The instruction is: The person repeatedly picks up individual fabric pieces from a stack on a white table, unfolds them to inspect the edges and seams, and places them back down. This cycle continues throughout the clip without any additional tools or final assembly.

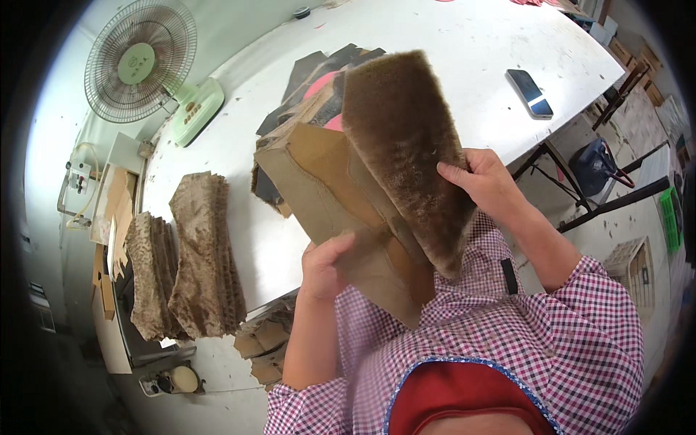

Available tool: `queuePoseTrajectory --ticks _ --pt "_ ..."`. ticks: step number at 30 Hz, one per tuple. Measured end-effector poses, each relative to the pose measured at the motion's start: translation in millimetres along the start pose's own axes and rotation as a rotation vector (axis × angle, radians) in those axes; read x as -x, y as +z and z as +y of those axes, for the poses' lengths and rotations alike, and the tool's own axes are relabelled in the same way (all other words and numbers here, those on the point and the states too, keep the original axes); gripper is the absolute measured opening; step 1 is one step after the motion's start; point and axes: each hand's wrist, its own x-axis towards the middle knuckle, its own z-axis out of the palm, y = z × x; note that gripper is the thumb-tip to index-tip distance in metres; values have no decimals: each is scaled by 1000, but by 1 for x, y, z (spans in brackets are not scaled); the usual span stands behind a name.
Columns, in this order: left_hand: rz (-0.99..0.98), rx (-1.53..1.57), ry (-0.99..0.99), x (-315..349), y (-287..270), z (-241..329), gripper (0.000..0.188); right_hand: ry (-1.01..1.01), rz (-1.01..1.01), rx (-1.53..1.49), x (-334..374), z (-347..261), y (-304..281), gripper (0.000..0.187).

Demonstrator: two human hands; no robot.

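I hold a bundle of cut brown pieces up over the white table (471,51). My right hand (484,181) grips the edge of a brown furry piece (406,138), which is peeled back from the rest so its pile faces me. My left hand (324,267) pinches the lower edge of the tan suede-backed pieces (330,188) beneath it. Under the bundle, a heap of dark and pink cut pieces (319,80) lies on the table.
Two stacks of furry brown cut pieces (206,254) lie at the table's left end. A green desk fan (141,61) stands at the far left corner. A phone (529,93) lies near the right edge. Cardboard scraps (264,348) sit below the table.
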Motion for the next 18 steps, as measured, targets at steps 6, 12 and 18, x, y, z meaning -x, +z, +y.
queuePoseTrajectory --ticks 6,12,18 --pt "-60 194 64 11 10 -27 68 -63 -5 35 -4 27 13 25" --pt "-168 290 93 17 25 -40 63 31 -256 -225 -7 42 46 26" --pt "-121 212 76 16 38 -42 63 66 -400 -135 -14 62 58 32"
